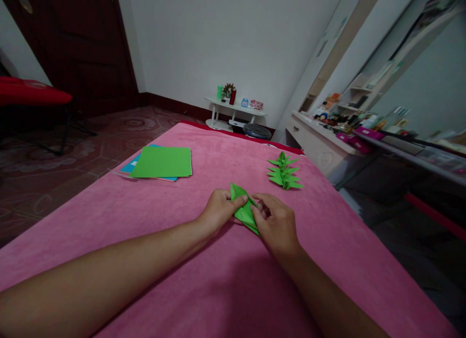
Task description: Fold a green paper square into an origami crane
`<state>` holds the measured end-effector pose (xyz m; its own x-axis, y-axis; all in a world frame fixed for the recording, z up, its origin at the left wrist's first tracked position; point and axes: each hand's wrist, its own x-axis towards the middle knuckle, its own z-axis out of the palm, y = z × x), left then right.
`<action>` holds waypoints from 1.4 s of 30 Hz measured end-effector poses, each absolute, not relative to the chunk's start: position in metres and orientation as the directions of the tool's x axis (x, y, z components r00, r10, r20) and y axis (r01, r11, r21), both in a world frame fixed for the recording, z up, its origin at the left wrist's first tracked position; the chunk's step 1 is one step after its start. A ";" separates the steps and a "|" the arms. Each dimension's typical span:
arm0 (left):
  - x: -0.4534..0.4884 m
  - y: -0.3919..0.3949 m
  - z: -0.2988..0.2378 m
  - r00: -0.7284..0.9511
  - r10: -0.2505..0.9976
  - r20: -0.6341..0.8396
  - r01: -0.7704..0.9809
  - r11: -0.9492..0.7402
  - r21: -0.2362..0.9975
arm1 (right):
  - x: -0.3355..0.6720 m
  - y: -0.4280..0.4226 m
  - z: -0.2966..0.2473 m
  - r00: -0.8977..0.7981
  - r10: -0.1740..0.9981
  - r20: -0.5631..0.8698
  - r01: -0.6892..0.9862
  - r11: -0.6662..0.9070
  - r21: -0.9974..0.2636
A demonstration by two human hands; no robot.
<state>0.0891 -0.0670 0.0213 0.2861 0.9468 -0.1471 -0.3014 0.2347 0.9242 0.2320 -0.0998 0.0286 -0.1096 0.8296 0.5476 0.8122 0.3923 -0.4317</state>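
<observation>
A folded green paper piece (243, 209) lies on the pink cloth (204, 280) between both hands. My left hand (218, 209) pinches its left edge with thumb and fingers closed. My right hand (274, 222) grips its right side, fingers curled over the lower tip. Beyond the hands, to the right, sits a finished green origami figure (285, 171) made of stacked spiky layers. A pile of flat paper sheets (160, 162), green on top with blue under it, rests at the far left of the cloth.
The pink cloth covers a bed-like surface that drops off at the left and right edges. A white dresser (320, 144) crowded with small items stands at right. A small white shelf (235, 110) stands against the far wall. A red seat (32, 93) stands at far left.
</observation>
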 end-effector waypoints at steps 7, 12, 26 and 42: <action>0.090 -0.067 0.021 0.279 0.944 -0.174 -0.298 0.257 0.919 | 0.233 -0.102 0.027 -0.207 0.812 0.545 0.826 0.444 -0.348; 0.090 -0.068 0.023 0.254 0.953 -0.166 -0.289 0.239 0.927 | 0.232 -0.103 0.026 -0.221 0.816 0.535 0.845 0.434 -0.313; 0.090 -0.066 0.017 0.236 0.965 -0.113 -0.277 0.178 0.944 | 0.230 -0.105 0.028 -0.268 0.807 0.527 0.868 0.439 -0.231; 0.092 -0.067 0.020 0.193 0.967 -0.167 -0.313 0.222 0.923 | 0.230 -0.107 0.029 -0.337 0.804 0.490 0.888 0.445 -0.118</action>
